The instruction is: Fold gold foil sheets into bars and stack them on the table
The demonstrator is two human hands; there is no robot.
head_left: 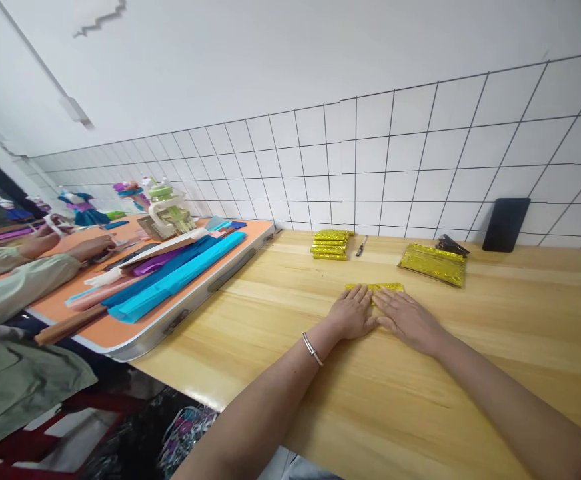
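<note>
A narrow strip of shiny gold film [393,287] lies on the wooden table [270,333]. Flat on its near edge rests my left hand [353,313], fingers stretched out, a silver bangle on the wrist. My right hand [408,319] lies beside it, fingers also spread over the strip, and the thumbs meet. Both palms partly hide the film. Beyond my hands sits a stack of gold rolls [329,245], with a pen [361,246] to its right. Further right is a flat gold packet [433,265].
A black phone [506,225] leans on the tiled wall, near a dark clip [452,247]. At left, an orange table [90,323] bears blue paper rolls [180,277] and a green-lidded jug [170,213]. Another person's hands and sleeves [0,293] are over it.
</note>
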